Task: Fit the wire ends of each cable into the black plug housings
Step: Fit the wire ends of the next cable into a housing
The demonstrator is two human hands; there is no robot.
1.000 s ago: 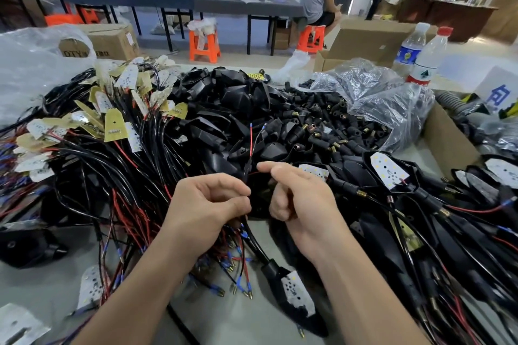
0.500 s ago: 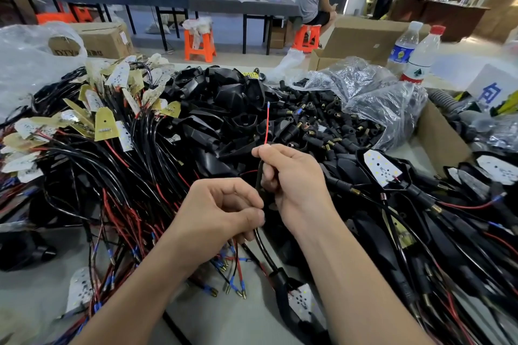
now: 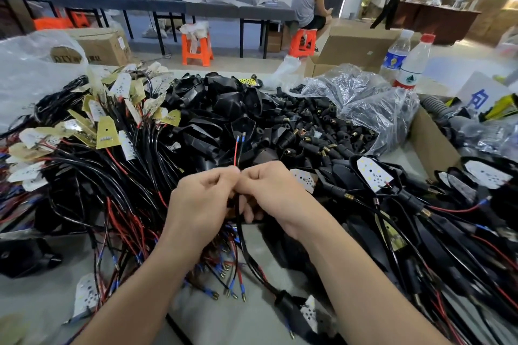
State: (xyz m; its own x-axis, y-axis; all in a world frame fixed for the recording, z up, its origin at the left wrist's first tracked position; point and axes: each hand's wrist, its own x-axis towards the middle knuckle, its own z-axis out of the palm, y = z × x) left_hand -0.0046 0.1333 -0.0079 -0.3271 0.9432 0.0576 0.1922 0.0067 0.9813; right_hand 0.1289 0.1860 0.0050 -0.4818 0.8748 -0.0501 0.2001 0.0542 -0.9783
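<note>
Just in front of the plug pile [image 3: 322,131], left hand [image 3: 201,204] and right hand [image 3: 276,193] meet knuckle to knuckle, both pinching one black cable [image 3: 240,235]. Its red and black wire ends [image 3: 238,148] stick up toward the pile. Best to line both tips level before feeding a plug. Fingertips hidden; whether a plug sits inside the grip is unclear.
</note>
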